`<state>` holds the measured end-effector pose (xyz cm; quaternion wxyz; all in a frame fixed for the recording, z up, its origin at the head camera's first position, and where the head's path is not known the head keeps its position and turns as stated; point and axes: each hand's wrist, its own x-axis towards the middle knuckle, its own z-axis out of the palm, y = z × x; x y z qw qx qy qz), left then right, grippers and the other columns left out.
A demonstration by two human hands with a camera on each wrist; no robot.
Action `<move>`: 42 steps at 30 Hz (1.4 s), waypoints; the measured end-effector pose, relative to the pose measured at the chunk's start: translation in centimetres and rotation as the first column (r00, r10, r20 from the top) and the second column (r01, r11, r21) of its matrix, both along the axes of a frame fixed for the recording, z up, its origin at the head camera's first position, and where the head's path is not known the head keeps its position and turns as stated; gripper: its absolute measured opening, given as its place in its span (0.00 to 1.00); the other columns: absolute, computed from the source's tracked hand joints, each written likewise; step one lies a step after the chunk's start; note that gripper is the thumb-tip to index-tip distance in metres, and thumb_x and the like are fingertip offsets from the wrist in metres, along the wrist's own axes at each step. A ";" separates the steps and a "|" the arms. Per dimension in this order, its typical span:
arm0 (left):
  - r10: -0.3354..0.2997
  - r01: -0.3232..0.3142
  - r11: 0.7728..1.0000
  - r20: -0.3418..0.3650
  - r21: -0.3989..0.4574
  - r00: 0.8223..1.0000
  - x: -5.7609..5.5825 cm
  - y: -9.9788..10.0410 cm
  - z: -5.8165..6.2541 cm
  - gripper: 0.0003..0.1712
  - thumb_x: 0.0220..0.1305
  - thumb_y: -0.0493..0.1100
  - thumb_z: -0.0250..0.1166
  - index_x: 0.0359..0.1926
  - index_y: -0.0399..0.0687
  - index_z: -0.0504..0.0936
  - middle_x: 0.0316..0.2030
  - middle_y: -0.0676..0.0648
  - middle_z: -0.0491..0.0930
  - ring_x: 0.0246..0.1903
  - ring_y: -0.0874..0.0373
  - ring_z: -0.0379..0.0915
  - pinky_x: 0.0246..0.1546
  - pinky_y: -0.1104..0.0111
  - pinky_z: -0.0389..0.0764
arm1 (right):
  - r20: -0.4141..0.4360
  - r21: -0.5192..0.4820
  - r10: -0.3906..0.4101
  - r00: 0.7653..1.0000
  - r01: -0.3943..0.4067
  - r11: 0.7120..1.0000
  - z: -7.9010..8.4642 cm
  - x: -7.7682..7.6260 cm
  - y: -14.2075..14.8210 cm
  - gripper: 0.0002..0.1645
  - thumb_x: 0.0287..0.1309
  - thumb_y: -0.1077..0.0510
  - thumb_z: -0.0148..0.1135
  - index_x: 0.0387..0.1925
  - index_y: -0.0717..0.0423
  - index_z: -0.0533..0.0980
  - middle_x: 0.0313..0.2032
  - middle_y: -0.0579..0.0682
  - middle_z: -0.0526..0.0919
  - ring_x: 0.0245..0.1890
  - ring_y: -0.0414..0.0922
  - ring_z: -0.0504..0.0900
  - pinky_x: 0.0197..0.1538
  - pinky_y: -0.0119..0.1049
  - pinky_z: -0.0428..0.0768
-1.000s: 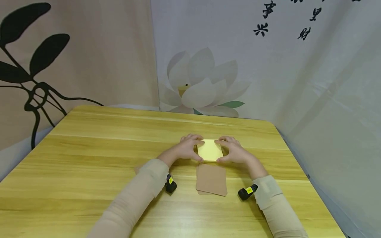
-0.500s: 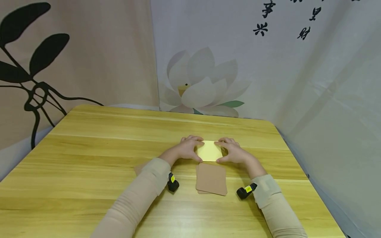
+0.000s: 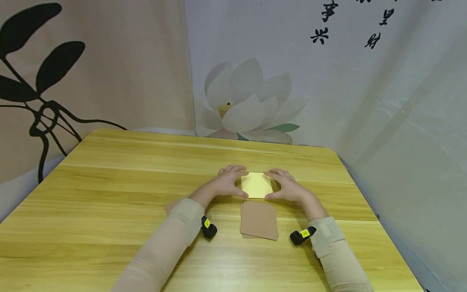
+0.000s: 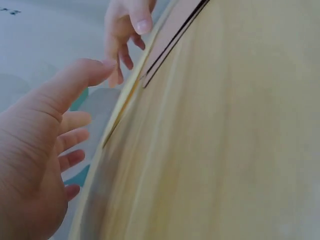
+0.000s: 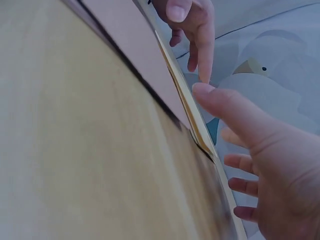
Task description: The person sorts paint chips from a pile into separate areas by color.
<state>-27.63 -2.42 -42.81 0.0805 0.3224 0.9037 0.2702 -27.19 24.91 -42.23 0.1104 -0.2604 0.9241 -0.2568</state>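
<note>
A square of yellow paper (image 3: 256, 185) lies on the wooden table between two bare hands. In the right wrist view its near edge shows thin yellow layers (image 5: 187, 107). My left hand (image 3: 227, 183) is at its left side, thumb and fingers spread apart with a gap between them. On the opposite side, my right hand (image 3: 288, 188) has its thumb and forefinger tips right at the paper's right corners. Both wrist views show relaxed fingers, not curled round anything. Closer to me, brown square cards with rounded corners (image 3: 260, 221) lie overlapped, slightly askew.
Another brown piece (image 3: 170, 207) peeks out from behind the left sleeve (image 3: 164, 243), mostly hidden. The wooden table (image 3: 127, 174) reaches back to a hanging cloth (image 3: 255, 32) printed with a lotus. Small black devices are strapped at both wrists.
The yellow paper has shifted very slightly toward me. My left hand has drawn a little to the left, off the paper's edge; my right hand has barely moved.
</note>
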 end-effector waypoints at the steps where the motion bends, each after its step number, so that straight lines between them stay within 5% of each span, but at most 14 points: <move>1: 0.005 -0.005 1.000 -0.006 0.007 1.000 0.2 -0.1 0.1 0.49 0.50 0.61 0.72 0.69 0.45 0.65 0.70 0.47 0.55 0.68 0.49 0.46 0.61 0.48 0.48 | -0.002 -0.001 -0.004 1.000 0.004 1.000 0.1 0.1 0.0 0.55 0.45 0.35 0.71 0.72 0.48 0.60 0.71 0.53 0.54 0.69 0.57 0.47 0.61 0.66 0.50; 23: 0.084 -0.060 0.985 -0.150 0.160 0.985 4.3 -3.9 1.2 0.51 0.48 0.62 0.73 0.67 0.40 0.68 0.67 0.42 0.62 0.66 0.47 0.51 0.59 0.45 0.48 | -0.174 -0.082 0.076 0.982 -0.091 0.992 1.6 3.0 -2.4 0.50 0.47 0.44 0.74 0.69 0.52 0.64 0.67 0.53 0.61 0.66 0.54 0.54 0.63 0.59 0.49; 42: 0.137 -0.131 0.991 -0.255 0.040 0.957 8.4 -10.1 2.0 0.55 0.43 0.66 0.74 0.66 0.38 0.68 0.66 0.41 0.64 0.64 0.44 0.55 0.55 0.43 0.53 | -0.181 -0.058 0.225 0.957 -0.239 0.969 1.8 4.8 -8.2 0.50 0.47 0.43 0.74 0.70 0.48 0.63 0.70 0.52 0.56 0.68 0.52 0.52 0.63 0.58 0.51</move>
